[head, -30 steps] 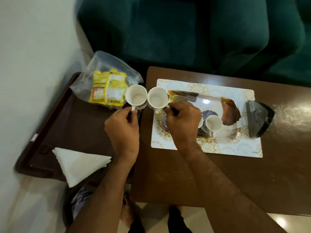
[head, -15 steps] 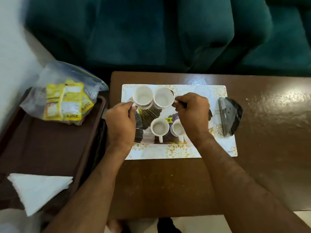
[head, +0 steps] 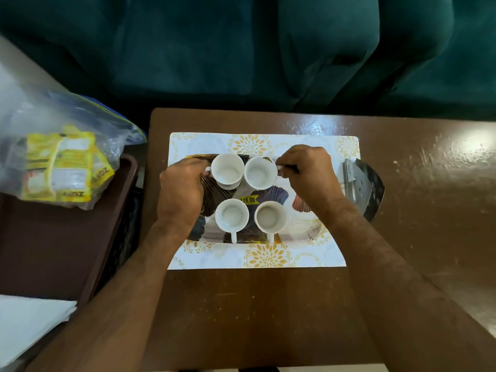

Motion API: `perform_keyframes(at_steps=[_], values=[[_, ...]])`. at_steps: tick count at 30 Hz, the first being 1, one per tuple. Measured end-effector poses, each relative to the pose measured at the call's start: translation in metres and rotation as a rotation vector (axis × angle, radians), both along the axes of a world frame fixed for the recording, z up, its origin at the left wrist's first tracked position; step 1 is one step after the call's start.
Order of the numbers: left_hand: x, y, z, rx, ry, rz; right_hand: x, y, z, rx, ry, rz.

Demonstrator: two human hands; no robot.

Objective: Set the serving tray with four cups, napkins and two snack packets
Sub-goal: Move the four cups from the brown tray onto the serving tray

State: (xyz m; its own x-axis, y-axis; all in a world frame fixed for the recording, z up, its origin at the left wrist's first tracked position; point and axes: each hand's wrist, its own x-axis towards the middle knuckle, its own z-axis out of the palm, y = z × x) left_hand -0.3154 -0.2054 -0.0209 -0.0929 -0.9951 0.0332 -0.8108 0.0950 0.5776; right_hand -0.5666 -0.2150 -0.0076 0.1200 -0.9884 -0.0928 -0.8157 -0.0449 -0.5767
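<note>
A shiny patterned serving tray point(head: 300, 224) lies on a white and gold placemat point(head: 268, 257). Two white cups stand at its near side, one on the left point(head: 231, 216) and one on the right point(head: 270, 216), handles toward me. My left hand point(head: 181, 191) pinches the handle of a third white cup point(head: 227, 170) at the tray's far left. My right hand point(head: 308, 175) pinches the handle of a fourth white cup point(head: 260, 173) beside it. The two held cups touch side by side. Yellow snack packets point(head: 60, 163) sit in a clear bag at the left. White napkins point(head: 29, 323) lie at the lower left.
A dark brown tray point(head: 67, 251) on the left holds the clear plastic bag point(head: 80, 116) and the napkins. A dark grey and silver object point(head: 362, 189) lies right of the placemat on the brown table point(head: 416, 237). A green sofa point(head: 241, 49) runs behind.
Both hands carried a cup each from over the table's left edge to the far side of the serving tray. My view shifted right, so the brown tray slid left.
</note>
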Motion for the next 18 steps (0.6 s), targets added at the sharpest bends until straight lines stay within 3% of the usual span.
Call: perform_keyframes(at_steps=[8,18], values=[[0.005,-0.018,-0.011,0.022,0.011,-0.145,-0.009,-0.026,-0.004,0.094,0.05,0.225],[-0.002,-0.039,-0.013,-0.016,0.02,-0.23,0.001,-0.047,-0.008,0.113,0.06,0.265]])
